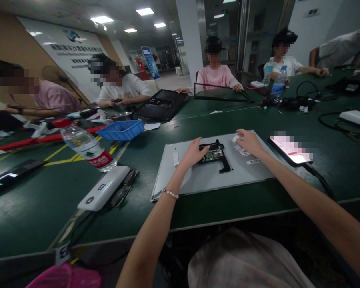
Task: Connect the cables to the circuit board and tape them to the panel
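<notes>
A silver flat panel, like the back of a display [192, 182], lies on the table in front of me. On it sits a black bracket [225, 163] around a green circuit board [210, 155]. My left hand [194, 153] rests over the bracket's left side, thumb and fingers apart, the thumb reaching to the board. My right hand [249, 143] is at the panel's far right part, fingers bent around a small whitish piece [235, 138] that is too small to name. White labels [244, 152] are stuck on the panel below that hand.
Right of the panel lies a lit phone [291, 151] with a cable. To the left are a white power bank [104, 189], glasses [125, 188], a water bottle [88, 146] and a blue tray [120, 130]. Co-workers sit across the table; one holds a black frame [222, 98].
</notes>
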The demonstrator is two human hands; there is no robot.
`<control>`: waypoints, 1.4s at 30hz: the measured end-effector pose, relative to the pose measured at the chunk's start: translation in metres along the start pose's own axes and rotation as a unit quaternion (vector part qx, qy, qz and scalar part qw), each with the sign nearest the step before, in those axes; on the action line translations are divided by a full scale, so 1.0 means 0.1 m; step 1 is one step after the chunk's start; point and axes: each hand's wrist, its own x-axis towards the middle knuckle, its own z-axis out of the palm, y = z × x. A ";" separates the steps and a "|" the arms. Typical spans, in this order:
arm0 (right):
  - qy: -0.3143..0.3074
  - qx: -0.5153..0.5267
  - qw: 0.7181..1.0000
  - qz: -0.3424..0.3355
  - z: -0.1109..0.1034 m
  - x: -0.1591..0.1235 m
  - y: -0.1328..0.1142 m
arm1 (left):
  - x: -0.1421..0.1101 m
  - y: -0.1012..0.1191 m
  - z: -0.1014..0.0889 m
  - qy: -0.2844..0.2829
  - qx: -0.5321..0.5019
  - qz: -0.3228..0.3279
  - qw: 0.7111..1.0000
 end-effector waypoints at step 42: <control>-0.127 -0.033 0.978 -0.164 0.72 0.39 -1.02 | -0.12 -0.15 -0.16 -0.155 -0.114 -0.006 0.981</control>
